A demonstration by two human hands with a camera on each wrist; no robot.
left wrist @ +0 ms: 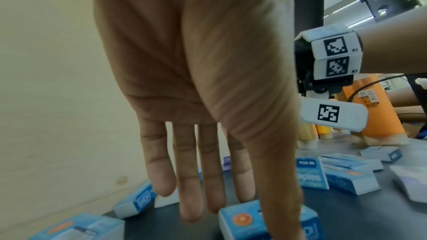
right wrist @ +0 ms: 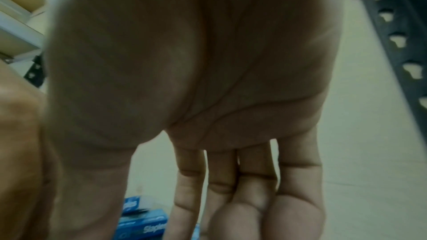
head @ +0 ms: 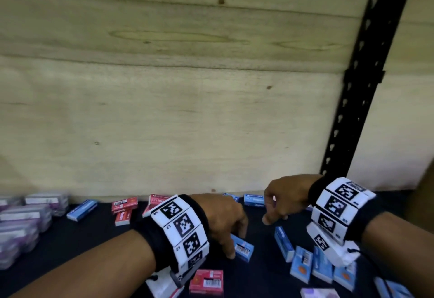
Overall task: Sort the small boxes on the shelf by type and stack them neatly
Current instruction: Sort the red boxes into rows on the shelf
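Note:
On the dark shelf (head: 70,246) my left hand (head: 237,245) reaches down onto a small blue box (head: 245,250). The thumb stands at its near left corner and the fingertips touch its far edge. In the left wrist view the fingers (left wrist: 196,189) are straight and the thumb lies across that blue box (left wrist: 242,219), which rests on the shelf. My right hand (head: 274,217) hangs above the shelf further back, its fingers (right wrist: 231,216) loosely bent and holding nothing. Several blue boxes (head: 301,263) lie scattered under the right wrist. Red boxes (head: 124,206) lie at the back left, and one red box (head: 206,281) lies near the front.
Stacks of clear purple-tinted cases (head: 23,222) fill the left end. One blue box (head: 82,209) lies beside them, and more blue boxes (head: 253,200) lie against the plywood back wall (head: 164,109). A black slotted upright (head: 352,100) stands at the right. Orange bottles (left wrist: 374,116) stand beyond it.

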